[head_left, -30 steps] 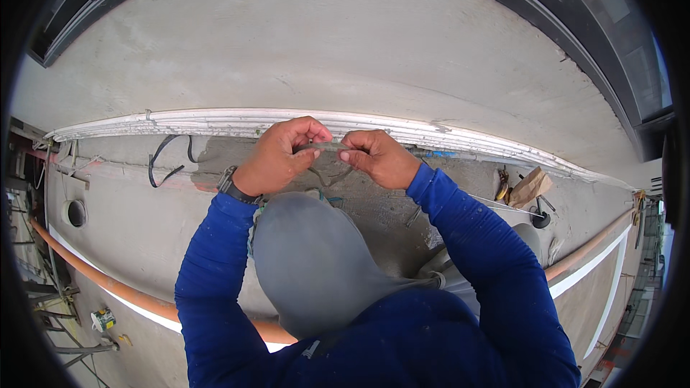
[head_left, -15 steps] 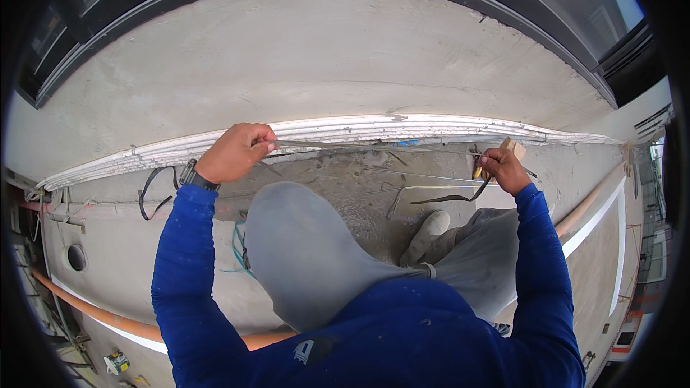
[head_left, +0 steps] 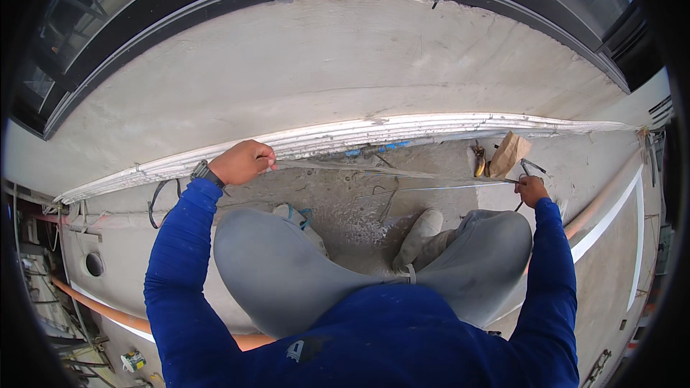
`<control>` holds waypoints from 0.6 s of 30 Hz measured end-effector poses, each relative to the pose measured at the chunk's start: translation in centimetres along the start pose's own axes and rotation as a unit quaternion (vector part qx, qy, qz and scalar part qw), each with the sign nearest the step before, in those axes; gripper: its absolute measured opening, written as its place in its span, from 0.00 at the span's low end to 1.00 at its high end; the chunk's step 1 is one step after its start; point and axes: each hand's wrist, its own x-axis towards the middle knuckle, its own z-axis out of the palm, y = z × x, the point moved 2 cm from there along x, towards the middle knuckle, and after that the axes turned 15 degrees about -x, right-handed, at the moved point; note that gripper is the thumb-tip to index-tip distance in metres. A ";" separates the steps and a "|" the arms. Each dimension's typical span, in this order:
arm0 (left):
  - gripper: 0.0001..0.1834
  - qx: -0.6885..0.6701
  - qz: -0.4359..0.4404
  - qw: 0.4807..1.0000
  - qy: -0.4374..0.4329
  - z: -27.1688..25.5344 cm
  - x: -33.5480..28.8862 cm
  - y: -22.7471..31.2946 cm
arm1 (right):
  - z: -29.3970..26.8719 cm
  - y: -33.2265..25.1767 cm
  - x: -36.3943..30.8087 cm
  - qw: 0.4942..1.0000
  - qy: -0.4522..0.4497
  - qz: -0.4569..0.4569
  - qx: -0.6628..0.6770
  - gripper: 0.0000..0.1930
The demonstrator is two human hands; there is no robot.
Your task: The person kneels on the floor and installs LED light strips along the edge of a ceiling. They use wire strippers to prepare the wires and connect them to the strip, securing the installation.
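A thin grey strip [head_left: 395, 172] is held nearly straight between two hands above a concrete floor [head_left: 338, 219], near a row of white pipes [head_left: 359, 131] along the foot of a wall [head_left: 323, 50]. One end is pinched by the thumb and fingers of the left hand [head_left: 242, 162]; the other seems gripped by the right hand [head_left: 531, 190], whose fingertips cannot be made out. Tension is best applied evenly from both sides — no twist, no sudden tug — with the paper bag [head_left: 510, 154] near the right hand left untouched.
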 end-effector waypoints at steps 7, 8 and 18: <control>0.12 0.097 -0.037 0.993 -0.052 1.1 3.8 0.8 | 5.4 6.0 2.3 0.994 -0.047 0.079 -0.064 0.13; 0.12 0.097 -0.038 0.993 -0.060 1.5 4.5 0.9 | 5.5 6.9 1.9 0.992 -0.037 0.088 -0.077 0.14; 0.11 0.183 0.088 0.962 -0.183 14.6 14.7 8.6 | -2.2 -7.3 1.4 0.981 0.096 -0.156 -0.067 0.24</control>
